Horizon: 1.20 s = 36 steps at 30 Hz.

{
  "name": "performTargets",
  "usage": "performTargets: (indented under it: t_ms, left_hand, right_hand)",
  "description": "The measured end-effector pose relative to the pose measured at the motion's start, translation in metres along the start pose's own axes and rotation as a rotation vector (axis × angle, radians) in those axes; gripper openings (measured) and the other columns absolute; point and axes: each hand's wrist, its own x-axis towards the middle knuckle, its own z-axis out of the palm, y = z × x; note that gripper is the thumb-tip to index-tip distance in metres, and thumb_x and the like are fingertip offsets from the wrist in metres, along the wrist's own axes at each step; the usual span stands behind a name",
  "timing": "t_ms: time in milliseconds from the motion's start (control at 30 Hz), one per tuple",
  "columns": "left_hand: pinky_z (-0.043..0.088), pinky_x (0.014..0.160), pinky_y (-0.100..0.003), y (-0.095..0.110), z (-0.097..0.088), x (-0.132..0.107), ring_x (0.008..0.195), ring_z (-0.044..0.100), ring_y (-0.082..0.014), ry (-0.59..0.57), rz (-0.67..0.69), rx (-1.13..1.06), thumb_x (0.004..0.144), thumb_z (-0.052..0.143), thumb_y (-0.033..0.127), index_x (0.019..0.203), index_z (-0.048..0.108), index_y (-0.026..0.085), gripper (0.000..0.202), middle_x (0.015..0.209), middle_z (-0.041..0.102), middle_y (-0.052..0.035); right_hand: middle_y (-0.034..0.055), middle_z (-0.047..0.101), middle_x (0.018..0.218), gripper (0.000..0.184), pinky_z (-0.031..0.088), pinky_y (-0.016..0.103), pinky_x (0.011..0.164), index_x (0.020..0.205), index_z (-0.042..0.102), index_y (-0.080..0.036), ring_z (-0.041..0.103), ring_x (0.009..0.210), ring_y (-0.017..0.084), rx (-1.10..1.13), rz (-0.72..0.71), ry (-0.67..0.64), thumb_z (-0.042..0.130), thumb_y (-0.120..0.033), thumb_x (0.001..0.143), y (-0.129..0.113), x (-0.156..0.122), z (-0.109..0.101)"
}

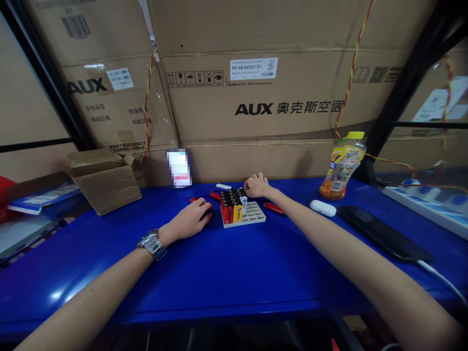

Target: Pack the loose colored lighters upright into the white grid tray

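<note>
A pale grid tray [254,213] lies on the blue table. Several upright batteries [230,207], red, yellow and white with dark tops, fill its left part, while cells at its right hold nothing. My left hand [192,218], a metal watch on its wrist, rests left of the tray with its fingers curled down; what is under them is hidden. Behind the tray's back right corner, my right hand [257,186] has its fingers bent together, and I cannot make out what they hold. A red battery [274,209] lies right of the tray, under my right forearm. Other loose batteries [215,196] lie behind it.
A lit phone [179,168] leans on the large cardboard boxes [292,141] at the back. On the left stands an open carton [106,187]. To the right are a drink bottle [342,168], a white earbud case [322,208], a black phone [383,234] on a cable, and a power strip [427,207].
</note>
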Motion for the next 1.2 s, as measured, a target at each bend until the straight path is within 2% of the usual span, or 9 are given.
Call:
performTargets:
  t_ms: [67,233,400,567,800,900,967,1067,1200]
  left_hand:
    - [0.047,0.087,-0.041,0.0,0.0,0.0,0.094,0.058,-0.0232,0.004,0.0,-0.007,0.095,0.039,0.031,0.106,0.057,0.017,0.025,0.105,0.055,-0.0098]
    - [0.046,0.087,-0.04,0.0,0.001,0.0,0.094,0.057,-0.0226,0.017,0.006,-0.002,0.094,0.039,0.031,0.106,0.057,0.018,0.025,0.104,0.056,-0.0092]
    - [0.047,0.086,-0.041,-0.001,0.001,0.0,0.094,0.058,-0.024,0.0,0.003,0.01,0.094,0.04,0.031,0.106,0.056,0.017,0.025,0.104,0.055,-0.0104]
    - [0.046,0.086,-0.04,-0.001,0.001,0.0,0.093,0.058,-0.0227,0.011,0.004,0.008,0.094,0.04,0.031,0.107,0.056,0.018,0.024,0.104,0.056,-0.0093]
    - [0.047,0.086,-0.039,0.0,0.001,0.0,0.092,0.058,-0.0226,0.018,0.01,0.015,0.094,0.04,0.03,0.106,0.057,0.018,0.024,0.104,0.056,-0.0093]
    - [0.047,0.086,-0.04,0.001,0.0,0.0,0.093,0.058,-0.0229,0.013,0.009,0.021,0.095,0.039,0.03,0.106,0.056,0.018,0.024,0.103,0.057,-0.0096]
    - [0.046,0.086,-0.04,0.001,-0.001,0.0,0.093,0.058,-0.0229,0.004,0.007,0.026,0.095,0.039,0.03,0.106,0.056,0.017,0.024,0.104,0.056,-0.0098]
    - [0.047,0.086,-0.04,0.001,-0.001,0.0,0.093,0.058,-0.0234,-0.002,0.004,0.026,0.095,0.039,0.03,0.108,0.056,0.016,0.025,0.105,0.056,-0.0105]
    - [0.047,0.085,-0.039,0.0,0.0,-0.001,0.093,0.058,-0.0231,0.013,0.01,0.029,0.094,0.04,0.029,0.109,0.055,0.017,0.024,0.105,0.056,-0.01]
  right_hand:
    - [0.0182,0.061,0.109,0.023,0.037,0.044,0.086,0.083,0.074,-0.017,0.043,0.113,0.037,0.012,0.033,-0.009,0.061,-0.035,0.079,-0.006,0.003,0.001]
    - [0.0178,0.059,0.117,0.024,0.039,0.044,0.083,0.092,0.073,-0.017,0.043,0.115,0.038,0.039,0.128,0.028,0.057,-0.032,0.083,-0.01,0.001,0.009]
    - [0.019,0.057,0.121,0.028,0.036,0.048,0.088,0.099,0.071,-0.017,0.04,0.119,0.038,0.042,0.114,0.023,0.057,-0.035,0.083,-0.011,-0.007,0.012]
    - [0.0185,0.057,0.124,0.026,0.036,0.051,0.087,0.1,0.07,-0.018,0.041,0.119,0.039,0.068,0.137,-0.014,0.059,-0.031,0.082,-0.016,0.0,0.014]
    - [0.0172,0.062,0.117,0.017,0.037,0.049,0.085,0.089,0.071,-0.017,0.043,0.118,0.038,0.101,0.143,0.031,0.061,-0.017,0.076,-0.022,0.003,0.013]
    - [0.0153,0.067,0.106,0.017,0.036,0.049,0.087,0.087,0.071,-0.017,0.048,0.114,0.035,0.14,0.134,0.101,0.063,-0.028,0.077,-0.02,-0.001,0.007]
    - [0.0121,0.07,0.088,0.02,0.038,0.047,0.085,0.079,0.071,-0.017,0.058,0.1,0.031,0.273,0.112,0.182,0.064,-0.035,0.074,-0.016,-0.005,0.002]
    - [0.0088,0.069,0.072,0.018,0.046,0.038,0.071,0.073,0.065,-0.015,0.064,0.076,0.023,0.708,0.054,0.285,0.064,-0.033,0.07,-0.009,-0.016,-0.005]
    - [0.0074,0.068,0.076,0.023,0.048,0.031,0.061,0.091,0.054,-0.016,0.066,0.065,0.018,1.336,0.022,0.258,0.06,-0.024,0.071,-0.007,-0.038,-0.012]
